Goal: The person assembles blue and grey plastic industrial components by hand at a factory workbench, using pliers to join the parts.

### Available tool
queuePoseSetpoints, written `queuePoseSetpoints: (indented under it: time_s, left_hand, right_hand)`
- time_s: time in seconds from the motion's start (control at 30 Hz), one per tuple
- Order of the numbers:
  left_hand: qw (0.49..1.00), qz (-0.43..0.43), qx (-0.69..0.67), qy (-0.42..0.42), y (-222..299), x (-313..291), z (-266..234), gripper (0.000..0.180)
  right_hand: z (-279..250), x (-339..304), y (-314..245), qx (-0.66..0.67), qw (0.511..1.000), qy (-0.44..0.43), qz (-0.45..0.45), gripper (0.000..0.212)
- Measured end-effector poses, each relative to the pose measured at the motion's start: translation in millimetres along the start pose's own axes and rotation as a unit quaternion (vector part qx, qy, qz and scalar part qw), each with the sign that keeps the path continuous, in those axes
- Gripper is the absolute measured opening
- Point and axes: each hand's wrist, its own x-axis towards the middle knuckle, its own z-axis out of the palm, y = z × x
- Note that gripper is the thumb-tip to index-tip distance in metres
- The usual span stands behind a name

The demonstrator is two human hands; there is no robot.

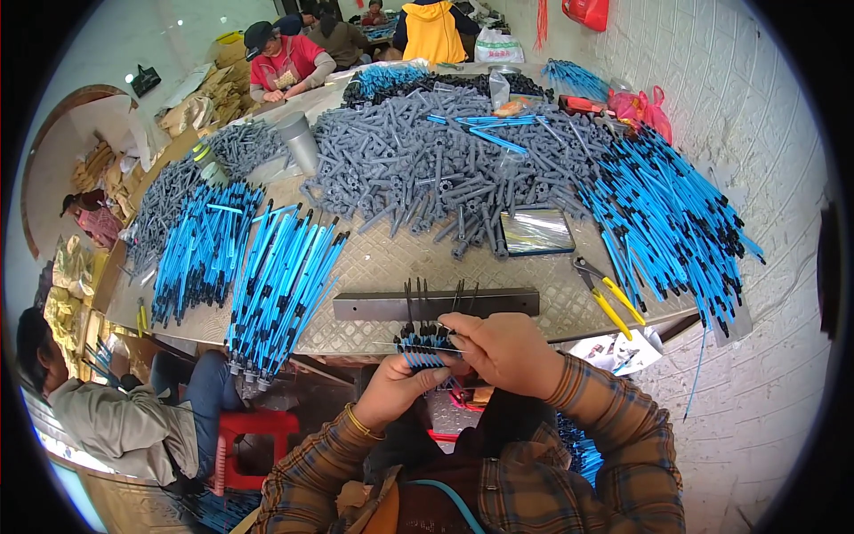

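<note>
The counter (382,258) carries a wide heap of grey tubes (400,147) across its middle, blue rods (667,214) fanned out at the right, two blue piles (283,287) at the left and a dark bar (382,307) along its near edge, pliers (611,313) lying to the right of that. Close to the bar, the left hand's (390,389) grip is closed around a small bundle (422,359) of blue and black sticks, and the right hand (509,351) bends its fingers at the bundle's right side, though whether its grip holds anything I cannot tell; a thin pale strand (389,344) crosses the bundle.
</note>
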Motion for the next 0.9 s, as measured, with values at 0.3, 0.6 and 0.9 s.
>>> queuePoseSetpoints:
  time_s: [0.3, 0.6, 0.9]
  left_hand:
    - [0.999, -0.026, 0.023, -0.021, 1.6, 0.2, -2.7, 0.021]
    - [0.998, -0.029, 0.054, -0.015, -1.2, -1.9, -6.1, 0.019]
    - [0.997, -0.039, 0.059, -0.024, -2.2, -4.1, -9.5, 0.019]
  right_hand:
    - [-10.2, 6.7, -4.3, 0.097, 0.99, -0.059, 0.085, 0.021]
    - [-13.4, 7.8, 0.9, 0.161, 0.979, -0.092, 0.087, 0.021]
    - [-14.5, 11.0, -2.3, 0.197, 0.973, -0.095, 0.076, 0.018]
